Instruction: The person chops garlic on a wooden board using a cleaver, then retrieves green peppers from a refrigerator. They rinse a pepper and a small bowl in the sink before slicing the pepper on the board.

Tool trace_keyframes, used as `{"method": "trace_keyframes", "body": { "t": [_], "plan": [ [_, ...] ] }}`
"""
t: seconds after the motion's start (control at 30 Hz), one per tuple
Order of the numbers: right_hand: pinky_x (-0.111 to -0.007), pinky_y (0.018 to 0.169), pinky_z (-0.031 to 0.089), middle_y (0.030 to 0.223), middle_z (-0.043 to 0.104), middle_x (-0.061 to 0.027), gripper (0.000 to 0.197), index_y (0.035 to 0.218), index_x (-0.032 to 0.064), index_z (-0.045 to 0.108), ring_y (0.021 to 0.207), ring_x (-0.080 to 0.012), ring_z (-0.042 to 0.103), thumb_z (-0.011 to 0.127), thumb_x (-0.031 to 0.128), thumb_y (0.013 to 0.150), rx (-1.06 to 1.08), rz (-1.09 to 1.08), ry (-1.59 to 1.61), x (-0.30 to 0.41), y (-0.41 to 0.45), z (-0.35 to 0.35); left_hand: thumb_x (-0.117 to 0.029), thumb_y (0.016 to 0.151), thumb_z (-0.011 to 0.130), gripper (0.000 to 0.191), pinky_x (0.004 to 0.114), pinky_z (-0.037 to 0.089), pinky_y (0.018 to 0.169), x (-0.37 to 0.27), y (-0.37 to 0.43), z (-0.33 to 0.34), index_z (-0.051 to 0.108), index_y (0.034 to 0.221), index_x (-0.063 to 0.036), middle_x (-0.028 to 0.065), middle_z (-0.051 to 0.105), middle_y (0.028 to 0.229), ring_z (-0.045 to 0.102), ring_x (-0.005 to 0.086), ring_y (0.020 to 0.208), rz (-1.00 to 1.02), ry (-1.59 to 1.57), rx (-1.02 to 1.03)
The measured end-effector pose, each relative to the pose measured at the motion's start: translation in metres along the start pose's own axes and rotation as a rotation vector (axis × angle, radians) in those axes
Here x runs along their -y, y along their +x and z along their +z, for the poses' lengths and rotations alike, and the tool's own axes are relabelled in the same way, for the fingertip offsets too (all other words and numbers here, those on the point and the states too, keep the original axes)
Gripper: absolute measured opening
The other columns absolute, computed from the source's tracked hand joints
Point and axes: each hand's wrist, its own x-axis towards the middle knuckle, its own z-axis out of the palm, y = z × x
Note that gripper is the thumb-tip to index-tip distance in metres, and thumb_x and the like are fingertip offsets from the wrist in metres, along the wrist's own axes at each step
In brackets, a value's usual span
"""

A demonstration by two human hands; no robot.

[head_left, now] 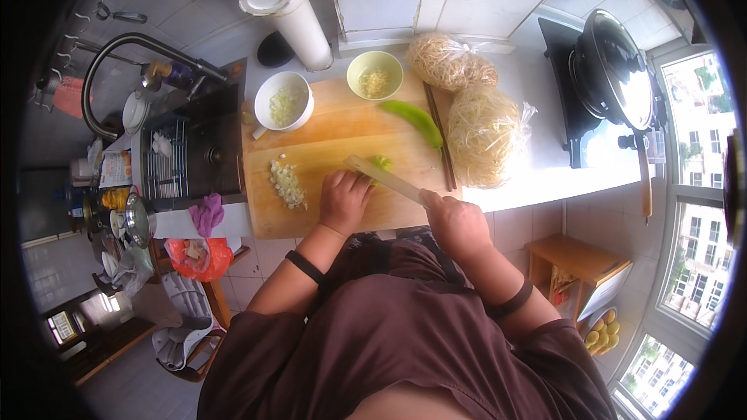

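My right hand (458, 224) grips the handle of a kitchen knife (388, 179), whose broad blade points up and left over the wooden cutting board (327, 157). Curled fingers of my left hand (344, 201) press on a cut green pepper (381, 163) against the blade. The hand and blade hide part of that pepper. A whole long green pepper (415, 121) lies farther back, beside a pair of dark chopsticks (440, 137). Chopped white pieces (286, 185), perhaps scallion or garlic, form a pile left of my left hand.
Behind are a white cup (284, 101) with chopped pale pieces and a green bowl (374, 76) with minced pieces. Bagged noodles (452, 61) and a bag of pale sprouts or shreds (484, 137) border the board. A sink (213, 154) is left; a lidded wok (615, 70) is right.
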Motion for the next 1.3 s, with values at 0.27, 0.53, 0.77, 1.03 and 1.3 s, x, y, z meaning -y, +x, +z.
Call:
{"method": "trace_keyframes", "body": {
  "t": [0.27,0.53,0.77,1.03,1.3],
  "plan": [
    [-0.043,0.061,0.055,0.079,0.069,-0.0118,0.013,0.106,0.0091,0.055,0.072,-0.03,0.07,0.05,0.012,0.094,0.1,0.03,-0.036,0.013,0.015,-0.01,-0.017,0.079,0.075,0.023,0.041,0.047,0.088,0.004,0.001,0.003,0.069,0.1,-0.0098,0.0071,0.067,0.101,0.06,0.0286,0.098,0.013,-0.016,0.088],
    [-0.044,0.063,0.055,0.081,0.07,-0.0147,0.011,0.102,0.0062,0.055,0.074,-0.0323,0.07,0.05,0.015,0.097,0.131,0.023,-0.038,0.015,0.04,0.002,-0.009,0.073,0.075,0.019,0.04,0.047,0.08,0.0,0.006,0.002,0.067,0.089,-0.0099,0.0046,0.062,0.083,0.057,0.027,0.085,0.005,-0.041,0.087],
    [-0.044,0.064,0.055,0.082,0.071,-0.016,0.013,0.103,0.0064,0.055,0.076,-0.0325,0.071,0.047,0.016,0.098,0.097,0.049,-0.012,0.014,0.061,0.037,-0.009,0.072,0.076,0.017,0.039,0.048,0.081,0.004,0.003,0.003,0.066,0.087,-0.0102,0.0041,0.065,0.088,0.059,0.0264,0.087,0.004,-0.084,0.08],
    [-0.044,0.064,0.055,0.08,0.07,-0.0148,0.015,0.107,0.0106,0.058,0.072,-0.0325,0.07,0.051,0.018,0.097,-0.071,0.038,0.046,0.008,0.049,0.042,-0.013,0.075,0.078,0.019,0.041,0.048,0.081,0.019,-0.005,-0.009,0.066,0.089,-0.0099,0.0069,0.066,0.091,0.06,0.0296,0.09,-0.129,-0.056,0.002],
    [-0.051,0.065,0.052,0.075,0.067,-0.0205,0.017,0.103,0.0088,0.061,0.071,-0.0401,0.066,0.058,0.023,0.096,-0.198,0.17,0.196,-0.005,0.044,0.011,-0.024,0.077,0.076,0.031,0.044,0.043,0.086,0.009,0.026,0.003,0.064,0.102,-0.0125,0.0064,0.065,0.103,0.059,0.0315,0.094,-0.176,0.234,-0.087]
  ]
}}
